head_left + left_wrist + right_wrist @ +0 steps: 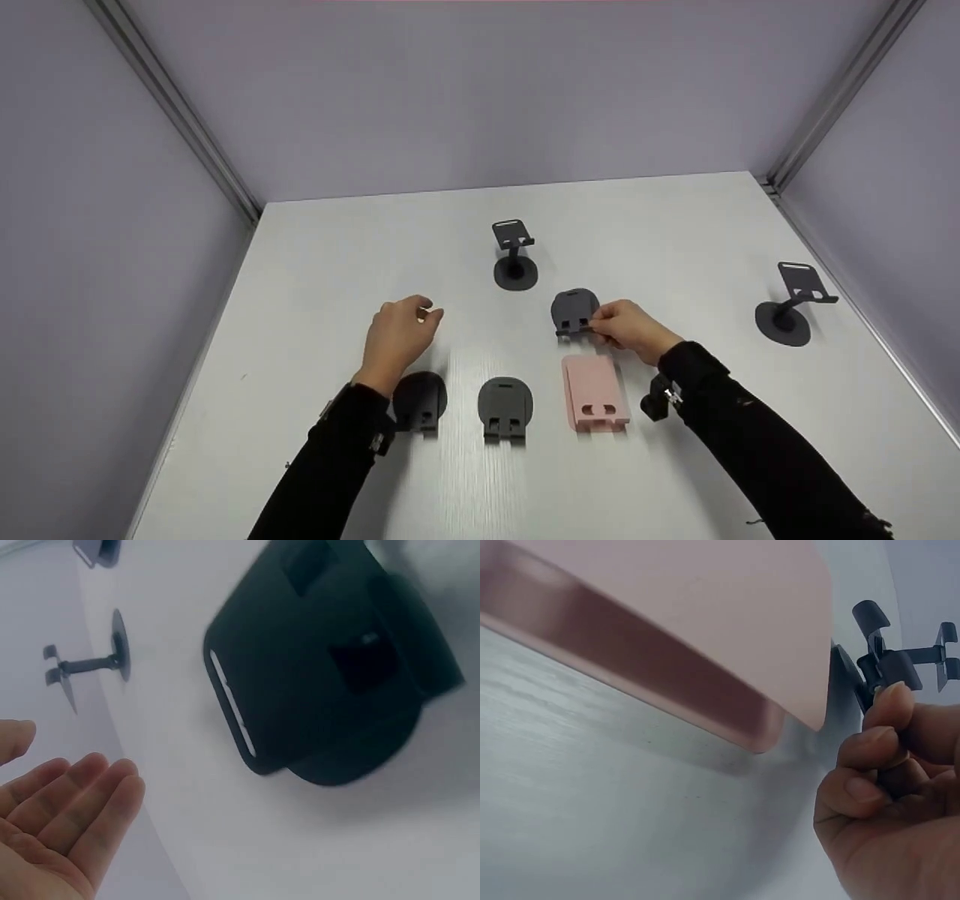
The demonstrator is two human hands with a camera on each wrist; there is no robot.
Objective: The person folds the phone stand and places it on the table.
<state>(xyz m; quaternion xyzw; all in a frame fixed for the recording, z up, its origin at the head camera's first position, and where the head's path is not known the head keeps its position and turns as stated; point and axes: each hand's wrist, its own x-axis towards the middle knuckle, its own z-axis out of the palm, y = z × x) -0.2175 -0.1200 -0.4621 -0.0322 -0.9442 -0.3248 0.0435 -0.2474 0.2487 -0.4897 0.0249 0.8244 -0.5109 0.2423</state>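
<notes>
My right hand (628, 330) pinches the lower right edge of a folded dark grey phone stand (574, 306), close over the table. The right wrist view shows the thumb and fingertips at the stand's hooked lip (896, 669). Nothing is in my left hand (397, 337), raised over the table with fingers loosely bent and thumb apart. Beneath that wrist lies a folded black phone stand (417, 394), partly covered by the sleeve; its slotted plate (262, 667) looms large in the left wrist view.
A folded pink phone stand (592, 386) lies just in front of the right hand. Left of it is a folded grey stand (505, 401). Unfolded dark stands rise at the back middle (515, 262) and far right (787, 315). Walls (480, 97) enclose the white table (337, 255).
</notes>
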